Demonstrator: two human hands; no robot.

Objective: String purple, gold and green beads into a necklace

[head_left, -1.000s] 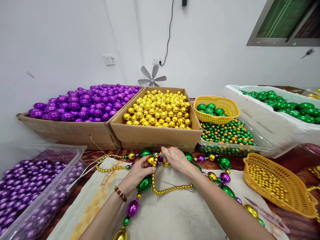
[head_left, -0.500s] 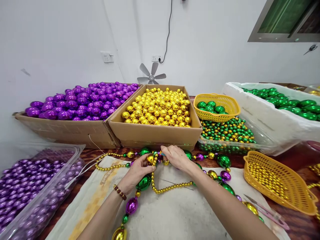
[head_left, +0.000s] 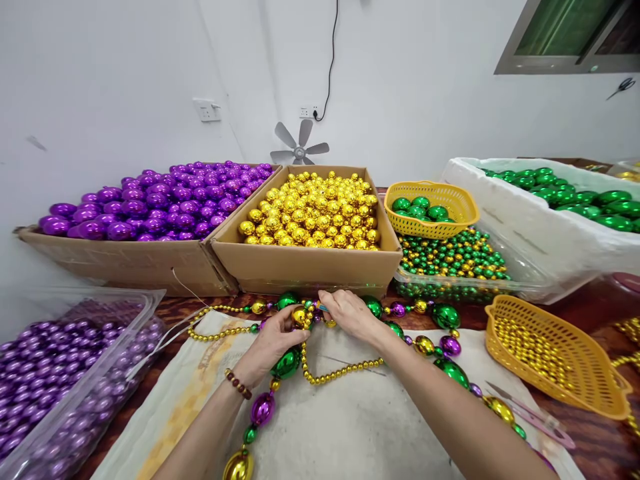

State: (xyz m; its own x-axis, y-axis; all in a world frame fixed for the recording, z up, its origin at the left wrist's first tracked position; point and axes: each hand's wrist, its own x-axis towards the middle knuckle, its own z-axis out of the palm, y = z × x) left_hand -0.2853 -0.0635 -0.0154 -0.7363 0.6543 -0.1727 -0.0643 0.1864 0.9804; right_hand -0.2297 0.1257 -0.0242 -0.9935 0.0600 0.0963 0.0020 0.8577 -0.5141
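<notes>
My left hand (head_left: 274, 340) pinches a gold bead (head_left: 299, 316) on a bead necklace, with fingers closed round it. My right hand (head_left: 350, 313) is closed just to the right, gripping a small blue and orange object (head_left: 323, 307) mostly hidden by the fingers; I cannot tell its kind. Strands of small gold beads (head_left: 345, 371) hang from where the hands meet. Large green, purple and gold beads lie along the necklace, among them a green bead (head_left: 287, 362) under my left hand and a purple bead (head_left: 263, 408) nearer me.
Behind the hands stand cardboard boxes of purple beads (head_left: 135, 208) and gold beads (head_left: 310, 213). A yellow basket (head_left: 445, 230) rests on a clear tub at right; another basket (head_left: 590, 373) holds small gold beads. Pink-handled scissors (head_left: 543, 420) lie on the pale cloth (head_left: 370, 427).
The whole view has shifted slightly. Both hands keep nearly the same grip at the same spot on the necklace.
</notes>
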